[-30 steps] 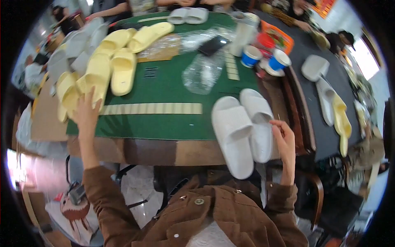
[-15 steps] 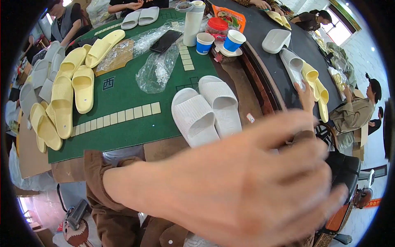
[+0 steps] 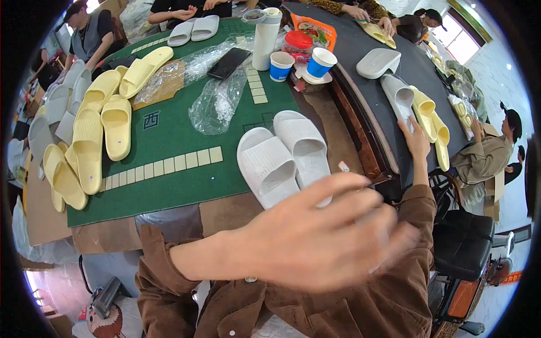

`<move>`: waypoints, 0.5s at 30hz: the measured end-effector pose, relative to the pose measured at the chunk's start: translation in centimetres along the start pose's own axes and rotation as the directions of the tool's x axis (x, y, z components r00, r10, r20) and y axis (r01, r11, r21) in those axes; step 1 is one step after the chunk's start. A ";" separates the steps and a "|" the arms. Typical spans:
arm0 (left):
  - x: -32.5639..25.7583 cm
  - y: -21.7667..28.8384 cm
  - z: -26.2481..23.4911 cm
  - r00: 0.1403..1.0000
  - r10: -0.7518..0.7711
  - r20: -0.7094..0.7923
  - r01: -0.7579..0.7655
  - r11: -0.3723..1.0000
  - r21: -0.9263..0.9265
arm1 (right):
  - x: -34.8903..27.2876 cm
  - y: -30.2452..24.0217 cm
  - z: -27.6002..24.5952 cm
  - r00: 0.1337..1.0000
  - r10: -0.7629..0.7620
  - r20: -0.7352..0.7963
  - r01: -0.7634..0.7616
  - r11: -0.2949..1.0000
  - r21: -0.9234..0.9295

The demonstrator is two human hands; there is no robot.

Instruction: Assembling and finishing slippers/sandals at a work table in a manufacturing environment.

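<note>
- The left hand (image 3: 332,236) is raised close to the camera, blurred, fingers spread, nothing gripped.
- The right hand (image 3: 416,141) is stretched to the neighbouring black table (image 3: 360,34), laid open beside a grey slipper (image 3: 399,97), with no grip seen.
- A pair of white slippers (image 3: 284,158) is set side by side on the green mat's (image 3: 180,135) near edge.
- Yellow slippers (image 3: 90,143) are ranged at the mat's left.
</note>
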State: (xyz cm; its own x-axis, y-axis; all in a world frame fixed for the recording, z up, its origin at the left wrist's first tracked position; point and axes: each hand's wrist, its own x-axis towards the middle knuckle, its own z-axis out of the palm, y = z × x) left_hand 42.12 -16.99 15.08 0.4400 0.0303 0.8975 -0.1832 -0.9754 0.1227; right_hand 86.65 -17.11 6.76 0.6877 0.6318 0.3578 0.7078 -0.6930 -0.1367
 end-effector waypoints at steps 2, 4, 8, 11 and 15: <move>-2.8 -1.9 0.7 0.967 -0.055 0.249 0.015 0.987 0.160 | -1.6 -0.5 -0.8 1.000 0.000 0.019 -0.001 0.998 0.060; -6.0 -3.4 2.6 0.901 -0.223 0.372 0.120 0.952 0.280 | -3.0 0.3 -1.2 1.000 0.000 -0.012 0.001 0.995 0.098; -10.6 -5.3 5.8 0.821 -0.408 0.400 0.289 0.901 0.324 | -6.2 0.6 -2.2 0.997 0.009 -0.079 0.006 0.981 0.192; -12.4 -6.5 7.3 0.827 -0.422 0.372 0.319 0.896 0.310 | -7.2 2.7 -2.6 0.999 0.040 -0.022 -0.024 0.876 0.481; -13.4 -8.1 6.9 0.773 -0.448 0.450 0.209 0.849 0.485 | -8.3 1.3 -6.3 0.973 0.035 0.226 -0.222 0.388 0.895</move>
State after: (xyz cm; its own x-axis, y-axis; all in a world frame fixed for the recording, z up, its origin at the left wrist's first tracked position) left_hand 43.79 -11.05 -0.87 0.8174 0.3617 0.4484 0.3629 -0.9278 0.0868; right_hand 80.84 -25.50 9.44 0.7306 0.6694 0.1345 0.2667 -0.0985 -0.9587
